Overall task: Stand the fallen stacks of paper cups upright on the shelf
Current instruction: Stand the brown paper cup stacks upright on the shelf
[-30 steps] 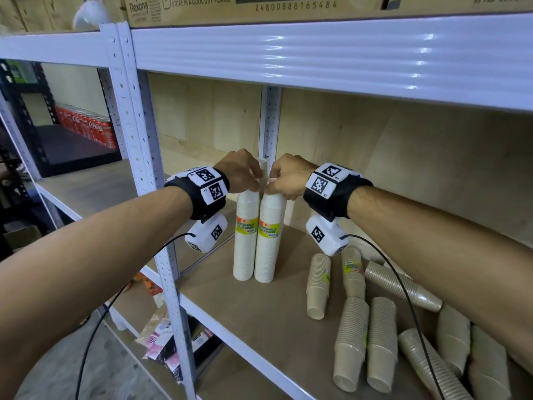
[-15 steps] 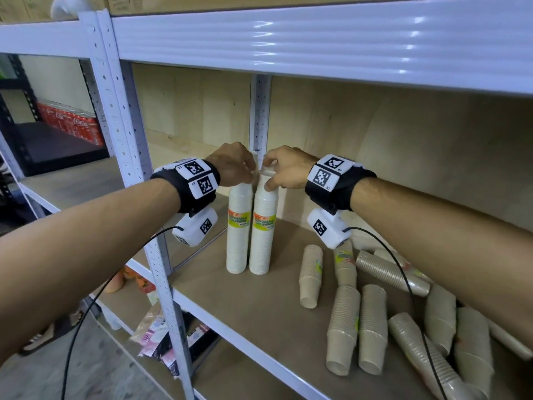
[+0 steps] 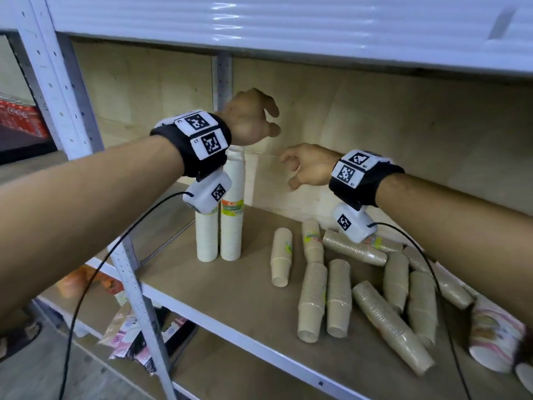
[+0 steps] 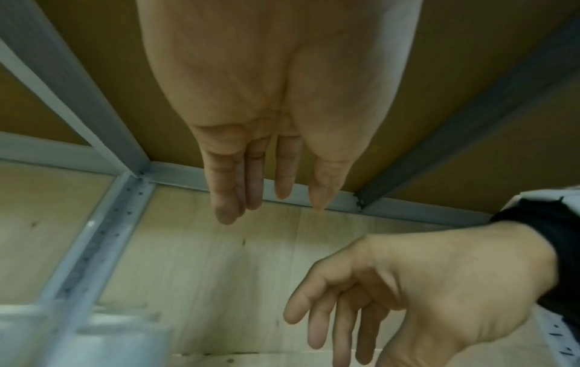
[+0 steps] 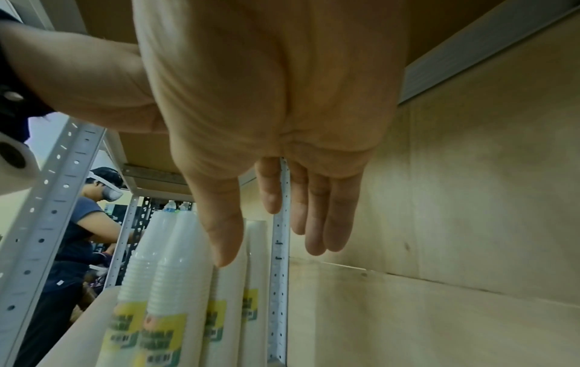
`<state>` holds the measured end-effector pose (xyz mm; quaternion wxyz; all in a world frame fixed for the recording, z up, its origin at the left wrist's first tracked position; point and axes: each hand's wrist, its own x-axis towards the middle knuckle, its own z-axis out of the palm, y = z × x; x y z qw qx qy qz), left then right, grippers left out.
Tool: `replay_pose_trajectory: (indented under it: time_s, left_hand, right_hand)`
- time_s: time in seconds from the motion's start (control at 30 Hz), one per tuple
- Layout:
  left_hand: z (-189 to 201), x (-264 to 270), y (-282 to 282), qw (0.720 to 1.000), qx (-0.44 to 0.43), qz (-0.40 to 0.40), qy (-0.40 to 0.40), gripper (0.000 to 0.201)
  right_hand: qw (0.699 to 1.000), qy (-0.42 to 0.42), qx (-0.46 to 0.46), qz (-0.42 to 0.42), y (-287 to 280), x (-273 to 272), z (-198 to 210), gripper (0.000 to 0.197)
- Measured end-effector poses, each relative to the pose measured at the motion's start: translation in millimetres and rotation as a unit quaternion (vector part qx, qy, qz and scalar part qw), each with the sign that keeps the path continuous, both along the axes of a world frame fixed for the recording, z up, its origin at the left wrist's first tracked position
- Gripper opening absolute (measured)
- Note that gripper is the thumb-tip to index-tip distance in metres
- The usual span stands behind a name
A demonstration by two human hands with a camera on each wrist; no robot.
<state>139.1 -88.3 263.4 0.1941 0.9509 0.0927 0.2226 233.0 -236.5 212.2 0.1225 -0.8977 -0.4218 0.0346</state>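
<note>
Head view: both hands empty, fingers loose. Left hand (image 3: 251, 116) hovers just above the two upright white stacks (image 3: 219, 226), not touching. Right hand (image 3: 308, 166) hangs to the right of them, above the fallen tan stacks (image 3: 326, 287), which lie below and right of it on the shelf board (image 3: 225, 287). Next step, by my read: take one tan stack w/ both hands, one near each end, so it doesn't split, then tip it up beside the white pair. Crossed stacks further right may roll; wrist cables (image 3: 432, 272) hang over them and could snag.

Left wrist view: left-hand fingers (image 4: 226, 188) straight, holding nothing; right hand (image 4: 423, 293) below them, slack.

Right wrist view: right-hand fingers (image 5: 317, 211) straight, empty; white stacks (image 5: 176, 285) below-left, a perforated post (image 5: 279, 273) behind. Another person (image 5: 78, 223) works at far left.
</note>
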Motion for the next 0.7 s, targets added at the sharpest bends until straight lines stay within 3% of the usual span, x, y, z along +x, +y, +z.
replay_pose_trajectory:
  time_s: [0.27, 0.43, 0.7]
  left_hand:
    - [-91, 24, -41, 0.992, -0.059, -0.06, 0.093, 0.05]
    - [-156, 27, -45, 0.982, -0.088, -0.047, 0.162, 0.06]
    - [-220, 14, -49, 0.969, -0.082, -0.028, 0.231, 0.083]
  right_hand:
    - [0.995, 0.069, -0.072, -0.025, -50, -8, -65, 0.074]
    - [0.986, 0.113, -0.116, -0.03, -75, -16, -115, 0.081]
    - [0.982, 0.093, -0.164, -0.002, -98, -35, -157, 0.082]
